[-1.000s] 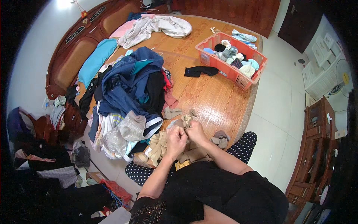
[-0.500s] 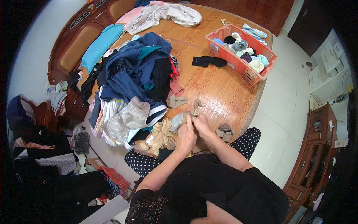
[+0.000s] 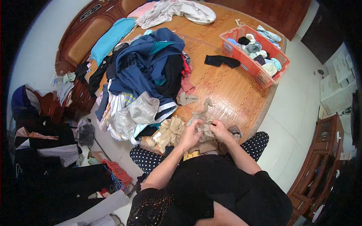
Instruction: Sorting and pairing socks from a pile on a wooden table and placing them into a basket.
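Both hands working at near edge of wooden bed [image 3: 226,94]. Left hand [image 3: 191,134] and right hand [image 3: 219,130] pinching beige sock [image 3: 204,130], fingers closing on fabric. Clothes heap [image 3: 147,75] lying left; orange basket [image 3: 241,64] sitting far right.

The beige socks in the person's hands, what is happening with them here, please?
A person seated at the edge of a wooden bed holds a beige sock between the left hand and right hand, both in a closed grip on it. More beige socks lie just left of the hands. A big clothes pile sits beyond, and an orange basket of rolled socks stands farther back, with a black sock beside it.
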The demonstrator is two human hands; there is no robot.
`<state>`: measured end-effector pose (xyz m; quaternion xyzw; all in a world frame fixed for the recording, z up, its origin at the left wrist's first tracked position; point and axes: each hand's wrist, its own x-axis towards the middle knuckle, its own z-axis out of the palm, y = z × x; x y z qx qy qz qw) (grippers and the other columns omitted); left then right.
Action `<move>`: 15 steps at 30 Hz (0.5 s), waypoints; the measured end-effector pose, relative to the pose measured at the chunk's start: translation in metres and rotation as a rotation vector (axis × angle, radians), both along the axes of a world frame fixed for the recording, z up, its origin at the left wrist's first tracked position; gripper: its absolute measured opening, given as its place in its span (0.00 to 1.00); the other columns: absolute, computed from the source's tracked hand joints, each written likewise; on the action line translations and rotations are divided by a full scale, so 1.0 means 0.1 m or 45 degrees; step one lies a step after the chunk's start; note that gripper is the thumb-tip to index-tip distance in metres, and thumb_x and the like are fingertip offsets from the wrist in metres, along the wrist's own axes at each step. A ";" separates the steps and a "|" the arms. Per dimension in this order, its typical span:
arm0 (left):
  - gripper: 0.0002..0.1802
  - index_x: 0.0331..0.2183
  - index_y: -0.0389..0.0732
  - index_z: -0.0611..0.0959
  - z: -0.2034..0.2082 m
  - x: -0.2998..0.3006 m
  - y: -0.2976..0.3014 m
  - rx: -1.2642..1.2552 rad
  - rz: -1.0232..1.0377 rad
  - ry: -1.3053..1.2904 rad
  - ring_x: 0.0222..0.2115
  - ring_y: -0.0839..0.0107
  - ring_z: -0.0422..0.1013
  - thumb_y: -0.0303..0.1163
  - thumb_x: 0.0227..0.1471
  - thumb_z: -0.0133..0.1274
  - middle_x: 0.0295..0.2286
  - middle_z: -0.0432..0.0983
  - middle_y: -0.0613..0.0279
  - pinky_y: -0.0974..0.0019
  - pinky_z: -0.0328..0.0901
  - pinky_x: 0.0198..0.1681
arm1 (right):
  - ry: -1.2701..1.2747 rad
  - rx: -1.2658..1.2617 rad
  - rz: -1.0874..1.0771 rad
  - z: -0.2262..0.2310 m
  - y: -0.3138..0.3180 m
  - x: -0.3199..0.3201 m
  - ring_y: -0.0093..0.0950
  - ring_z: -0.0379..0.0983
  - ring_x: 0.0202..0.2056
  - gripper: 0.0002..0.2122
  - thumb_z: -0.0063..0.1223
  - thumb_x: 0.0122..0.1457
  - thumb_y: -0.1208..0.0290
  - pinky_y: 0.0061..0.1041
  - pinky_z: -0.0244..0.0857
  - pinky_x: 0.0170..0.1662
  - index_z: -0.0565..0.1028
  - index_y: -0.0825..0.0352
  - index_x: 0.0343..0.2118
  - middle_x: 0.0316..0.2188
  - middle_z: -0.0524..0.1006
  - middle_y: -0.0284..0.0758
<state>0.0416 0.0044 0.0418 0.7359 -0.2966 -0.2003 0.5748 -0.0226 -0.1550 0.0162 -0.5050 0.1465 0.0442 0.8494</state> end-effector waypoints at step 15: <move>0.21 0.40 0.36 0.66 0.34 -0.17 -0.17 0.203 -0.167 -0.615 0.32 0.52 0.69 0.24 0.38 0.46 0.27 0.71 0.50 0.55 0.55 0.38 | -0.125 -1.839 -0.167 0.01 0.12 0.44 0.44 0.72 0.27 0.11 0.49 0.43 0.66 0.39 0.64 0.28 0.72 0.70 0.21 0.20 0.73 0.47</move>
